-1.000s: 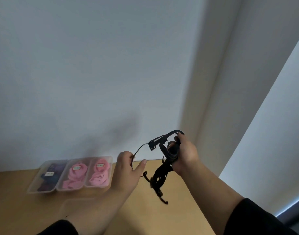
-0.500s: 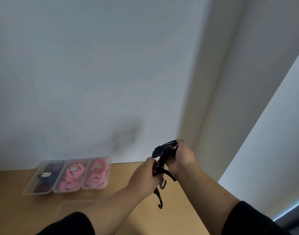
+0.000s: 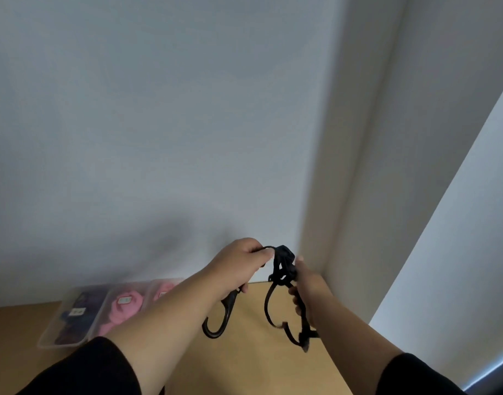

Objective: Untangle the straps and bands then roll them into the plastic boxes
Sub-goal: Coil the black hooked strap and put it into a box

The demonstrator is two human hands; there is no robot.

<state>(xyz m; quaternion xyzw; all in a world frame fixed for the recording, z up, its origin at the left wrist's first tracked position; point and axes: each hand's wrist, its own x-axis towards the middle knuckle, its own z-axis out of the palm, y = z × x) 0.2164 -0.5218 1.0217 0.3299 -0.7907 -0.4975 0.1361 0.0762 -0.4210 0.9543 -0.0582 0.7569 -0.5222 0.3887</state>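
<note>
Both hands hold a tangled black strap above the tabletop's far right corner.

Left hand (image 3: 238, 266) has fingers curled around one end of the strap (image 3: 281, 269); right hand (image 3: 308, 286) grips the knotted bunch, loops dangling. Boxes (image 3: 73, 317) sit along the far edge, left.

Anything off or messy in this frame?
Only the black strap: it is knotted into a clump between the left hand and right hand, both gripping it above the wooden table, loops and a hook dangling. The clear plastic boxes by the wall look orderly, with pink and dark rolls inside.
</note>
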